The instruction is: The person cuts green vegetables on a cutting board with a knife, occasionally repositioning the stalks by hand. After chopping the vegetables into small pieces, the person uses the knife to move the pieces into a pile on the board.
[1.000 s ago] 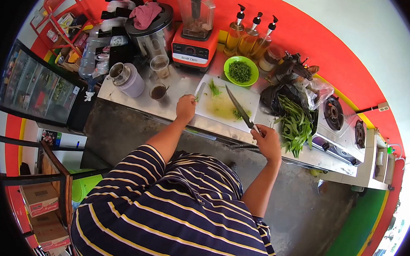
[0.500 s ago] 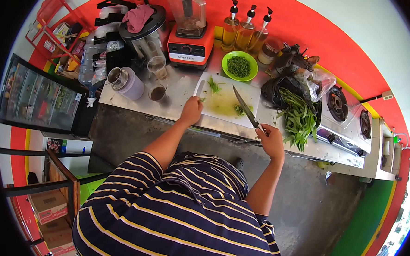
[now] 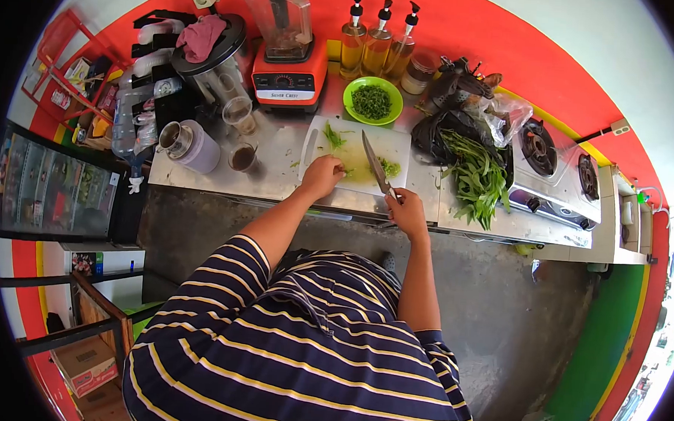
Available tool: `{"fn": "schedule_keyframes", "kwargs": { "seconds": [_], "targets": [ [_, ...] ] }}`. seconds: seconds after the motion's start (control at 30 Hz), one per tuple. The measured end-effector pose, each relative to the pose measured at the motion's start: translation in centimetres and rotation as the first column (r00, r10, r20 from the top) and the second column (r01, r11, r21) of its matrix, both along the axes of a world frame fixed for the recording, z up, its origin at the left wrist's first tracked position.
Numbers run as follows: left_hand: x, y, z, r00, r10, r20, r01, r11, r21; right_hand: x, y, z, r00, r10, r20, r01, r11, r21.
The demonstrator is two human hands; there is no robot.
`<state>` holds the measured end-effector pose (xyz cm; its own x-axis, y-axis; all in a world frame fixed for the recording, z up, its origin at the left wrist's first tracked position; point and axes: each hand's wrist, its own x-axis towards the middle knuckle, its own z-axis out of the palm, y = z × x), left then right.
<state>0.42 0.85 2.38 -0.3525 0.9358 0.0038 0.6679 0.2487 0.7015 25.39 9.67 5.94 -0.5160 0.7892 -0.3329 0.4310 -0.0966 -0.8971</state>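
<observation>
1. Since 1 s ago: right hand (image 3: pixel 408 212) pulled in from the counter edge, knife (image 3: pixel 375 164) now over the middle of the cutting board (image 3: pixel 390 141); left hand (image 3: pixel 323 175) shifted from the board's left edge onto it.
2. Right hand clamped on knife handle, blade angled up-left.
3. Left hand curled, fingers down on a green stem (image 3: pixel 347 171) beside the blade; grip detail too small to tell.
4. Judgement: set up for another cut.
5. Chopped greens (image 3: pixel 389 167) right of blade; green bowl (image 3: pixel 372 101) behind board; leafy bunch (image 3: pixel 473 179) right.
</observation>
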Motion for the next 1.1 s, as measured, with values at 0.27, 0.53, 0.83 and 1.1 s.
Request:
{"fn": "schedule_keyframes", "kwargs": {
  "seconds": [0.27, 0.53, 0.83, 1.1],
  "targets": [
    [1.5, 1.2, 0.4, 0.989, 0.143, -0.036, -0.144, 0.990, -0.013, -1.4, -0.3, -1.2, 0.992, 0.113, 0.051, -0.117, 0.989, 0.096],
    [1.9, 0.7, -1.1, 0.965, -0.038, -0.259, 0.039, 0.999, 0.000, -2.8, -1.1, -1.8, 0.966, 0.169, 0.194, -0.231, 0.904, 0.360],
    [2.0, 2.8, -0.1, 0.949, -0.112, -0.296, 0.089, 0.992, -0.091, -6.2, -3.9, -2.8, 0.806, 0.105, 0.582, -0.390, 0.834, 0.391],
    [1.9, 3.2, 0.3, 0.917, -0.194, -0.347, 0.165, 0.980, -0.112, -8.4, -4.7, -2.3, 0.695, 0.131, 0.707, -0.424, 0.869, 0.256]
  ]
}}
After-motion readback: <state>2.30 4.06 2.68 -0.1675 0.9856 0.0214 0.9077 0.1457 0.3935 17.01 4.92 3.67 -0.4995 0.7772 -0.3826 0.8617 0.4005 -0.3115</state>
